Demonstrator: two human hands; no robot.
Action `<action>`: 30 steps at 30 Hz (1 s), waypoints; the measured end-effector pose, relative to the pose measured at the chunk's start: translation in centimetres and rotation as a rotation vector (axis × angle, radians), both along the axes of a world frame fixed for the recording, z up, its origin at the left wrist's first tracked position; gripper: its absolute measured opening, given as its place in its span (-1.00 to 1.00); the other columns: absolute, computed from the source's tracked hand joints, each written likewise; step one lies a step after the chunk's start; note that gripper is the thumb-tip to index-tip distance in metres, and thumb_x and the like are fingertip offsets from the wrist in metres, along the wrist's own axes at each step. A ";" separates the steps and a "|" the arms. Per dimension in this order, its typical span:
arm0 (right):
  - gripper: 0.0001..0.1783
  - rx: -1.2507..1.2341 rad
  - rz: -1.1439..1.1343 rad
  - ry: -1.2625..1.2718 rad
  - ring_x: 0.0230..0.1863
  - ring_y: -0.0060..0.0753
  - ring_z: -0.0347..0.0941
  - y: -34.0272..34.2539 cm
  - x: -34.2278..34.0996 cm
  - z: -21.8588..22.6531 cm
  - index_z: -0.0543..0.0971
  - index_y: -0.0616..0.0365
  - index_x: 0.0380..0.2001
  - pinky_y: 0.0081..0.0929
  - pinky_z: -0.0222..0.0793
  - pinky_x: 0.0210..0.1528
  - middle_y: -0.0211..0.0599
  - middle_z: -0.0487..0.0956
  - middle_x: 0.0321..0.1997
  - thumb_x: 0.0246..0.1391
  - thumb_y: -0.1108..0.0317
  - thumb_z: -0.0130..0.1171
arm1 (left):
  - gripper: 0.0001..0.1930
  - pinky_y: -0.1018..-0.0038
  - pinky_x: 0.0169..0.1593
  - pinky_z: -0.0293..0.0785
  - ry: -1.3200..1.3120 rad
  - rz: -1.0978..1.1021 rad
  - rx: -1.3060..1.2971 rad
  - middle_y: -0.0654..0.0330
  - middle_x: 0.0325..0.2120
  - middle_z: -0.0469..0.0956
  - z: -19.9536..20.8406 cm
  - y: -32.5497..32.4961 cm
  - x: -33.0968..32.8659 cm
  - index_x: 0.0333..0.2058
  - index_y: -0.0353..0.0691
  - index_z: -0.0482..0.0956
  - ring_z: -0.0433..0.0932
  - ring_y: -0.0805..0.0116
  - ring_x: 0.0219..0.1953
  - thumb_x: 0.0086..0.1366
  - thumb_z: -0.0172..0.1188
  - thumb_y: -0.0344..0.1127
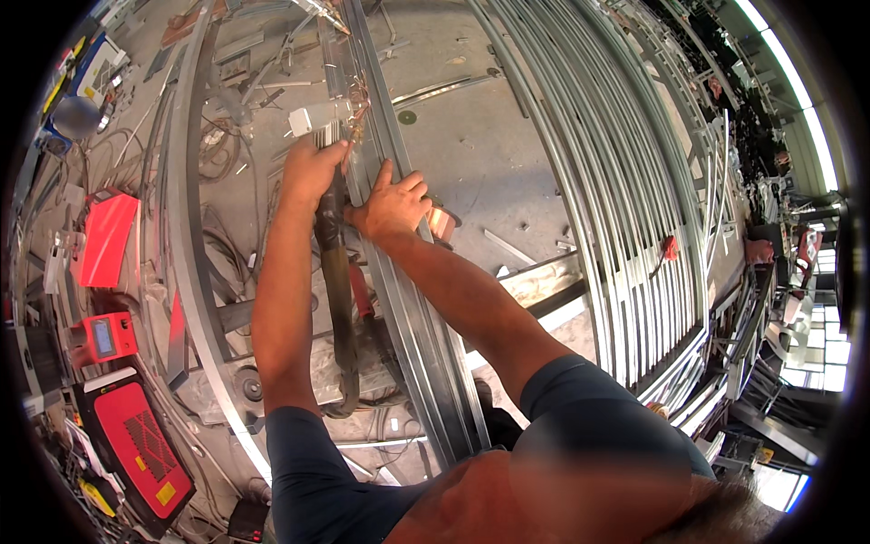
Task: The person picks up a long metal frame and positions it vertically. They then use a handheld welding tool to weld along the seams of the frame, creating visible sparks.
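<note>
Inside clenched fingers of your left hand [313, 172], likely welding torch [328, 219]; right hand [395, 208], fingers half-spread, on steel profile [435, 381]. Welding seemingly underway; next move likely demands steady aim.

A long, ribbed grey metal profile [419, 363] runs lengthwise through the middle, with a thick, dark flexible hose [335, 272] just to its left. Well to the right lies a row of parallel silvery metal bars [625, 227]. Left of the hose runs a straight grey metal beam [185, 163]; further left, a small red box with a screen [104, 335] stands behind a vented red case [145, 435].
</note>
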State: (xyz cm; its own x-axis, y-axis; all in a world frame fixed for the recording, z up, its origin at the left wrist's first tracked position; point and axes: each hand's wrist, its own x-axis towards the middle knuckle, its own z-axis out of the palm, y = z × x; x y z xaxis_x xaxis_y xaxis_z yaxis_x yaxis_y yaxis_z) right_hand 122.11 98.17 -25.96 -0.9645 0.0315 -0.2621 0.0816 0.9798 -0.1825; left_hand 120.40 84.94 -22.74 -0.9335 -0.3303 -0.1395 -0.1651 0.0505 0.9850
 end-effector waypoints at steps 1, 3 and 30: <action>0.28 0.000 0.002 -0.006 0.13 -0.01 0.22 0.0 0.0 0.0 0.13 -0.04 0.49 -0.15 0.20 0.10 0.07 0.22 0.20 -0.19 -0.46 0.35 | -0.78 0.42 -0.43 0.37 -0.008 -0.007 -0.004 0.22 -0.60 0.59 0.0 0.0 0.1 -0.41 -0.34 0.67 0.52 0.42 -0.55 0.24 0.26 -0.26; 0.28 0.001 0.006 -0.016 0.13 -0.01 0.22 0.0 -0.1 0.2 0.13 -0.04 0.49 -0.15 0.20 0.10 0.06 0.22 0.20 -0.20 -0.46 0.35 | -0.77 0.41 -0.43 0.37 -0.030 0.003 -0.031 0.23 -0.61 0.58 -0.3 -0.1 0.0 -0.42 -0.34 0.67 0.51 0.42 -0.56 0.25 0.26 -0.25; 0.19 -0.051 0.013 0.092 0.15 0.19 0.24 0.4 0.2 -1.1 0.19 -0.02 0.43 -0.02 0.23 0.12 0.16 0.23 0.18 -0.21 -0.29 0.44 | -0.62 0.26 -0.21 0.55 0.098 0.023 -0.398 0.01 -0.38 0.68 6.6 1.8 6.4 -0.10 -0.43 0.59 0.69 0.16 -0.35 0.19 0.33 -0.27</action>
